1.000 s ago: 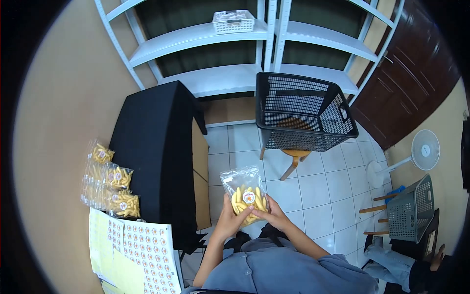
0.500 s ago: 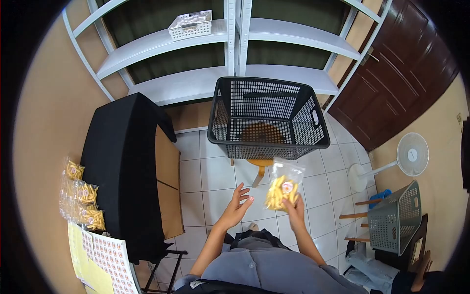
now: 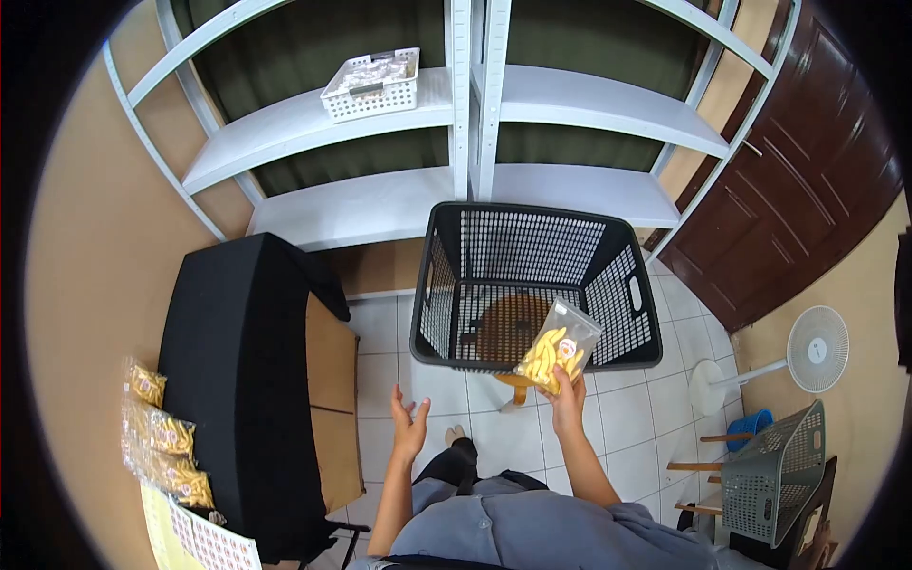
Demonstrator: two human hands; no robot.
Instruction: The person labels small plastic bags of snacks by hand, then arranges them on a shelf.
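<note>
My right hand [image 3: 567,401] grips the lower edge of a clear plastic bag of yellow snack sticks [image 3: 559,350] with a round label. The bag is tilted and overlaps the near rim of a black mesh basket [image 3: 537,366], whose inside shows no goods. The basket rests on a round wooden stool [image 3: 516,382]. My left hand [image 3: 409,429] is left of the stool, fingers apart, holding nothing. Several similar snack bags [image 3: 173,436] lie at the far left, beside sheets of round stickers [image 3: 214,540].
White metal shelves [image 3: 608,109] stand ahead, bearing a white basket [image 3: 375,87] of small packs. A black-draped table [image 3: 214,351] is on the left. On the right are a door [image 3: 793,171], a fan [image 3: 816,349], a blue bin [image 3: 750,430] and a grey-green basket [image 3: 774,475].
My right hand has brought the snack bag up to the black basket's near rim. My left hand has moved away to the left. The view has shifted, with the surroundings lower in frame.
</note>
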